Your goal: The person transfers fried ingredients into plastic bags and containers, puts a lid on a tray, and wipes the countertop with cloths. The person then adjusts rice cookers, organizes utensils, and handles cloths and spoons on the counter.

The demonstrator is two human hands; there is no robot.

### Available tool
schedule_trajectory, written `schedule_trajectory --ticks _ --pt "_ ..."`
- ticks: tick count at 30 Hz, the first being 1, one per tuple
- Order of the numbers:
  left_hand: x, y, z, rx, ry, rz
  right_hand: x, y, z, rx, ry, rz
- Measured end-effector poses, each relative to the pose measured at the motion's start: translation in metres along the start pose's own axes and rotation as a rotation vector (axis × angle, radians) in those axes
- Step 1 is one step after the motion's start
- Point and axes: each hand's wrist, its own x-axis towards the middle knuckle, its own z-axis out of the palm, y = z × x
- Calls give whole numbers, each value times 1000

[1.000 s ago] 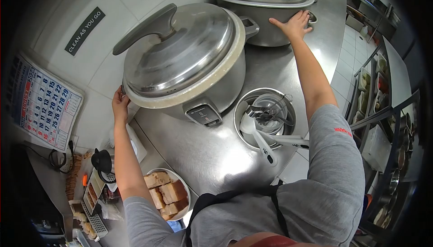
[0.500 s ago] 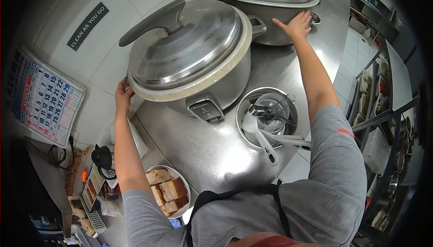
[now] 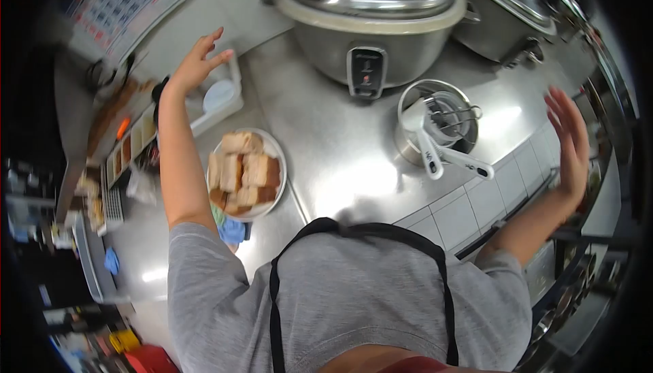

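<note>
1. Up goes nothing with the left hand [image 3: 197, 68]: empty, loosely spread, held in the air by the white tub [image 3: 220, 96], near the back edge of the bench [image 3: 340, 169].
2. Across to the right hand [image 3: 570, 145]: also released, fingers up, out around the front edge, gripping nothing, well apart from the steel pot [image 3: 408, 150].
3. Now to the rice cooker [image 3: 371, 36]: lidded, standing at the back edge, clear of both hands, just beside the big pot [image 3: 491, 38].
4. Watch that steel pot, close to the front edge! Crowded with tools, with white handles [image 3: 433, 158] leaning out towards the edge: probably easy to snag or tip with a low sweep of the right forearm.
5. Careful too around the bowl [image 3: 284, 186], heaped with food chunks [image 3: 245, 172], beside the left forearm: likely to be jolted or spilled by a dropped elbow.
</note>
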Motion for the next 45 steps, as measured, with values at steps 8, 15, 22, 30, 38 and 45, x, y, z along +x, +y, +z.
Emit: schedule_trajectory --ticks 8,15,22,30,38,45 --pt "-245 -54 -22 -151 -45 -402 -21 -40 91 442 -582 -427" --pt "-378 -86 50 144 164 -628 -21 -70 282 238 -940 4" --pt "-414 -59 68 32 232 -467 -59 -107 374 265 -1501 -168" --pt "-413 -50 119 318 319 -402 -97 -99 452 294 -1239 -432" --pt "-466 -115 82 550 523 -645 -73 -58 459 393 -1134 825" --pt "-468 -135 55 552 423 -735 -70 -53 472 765 -843 907"
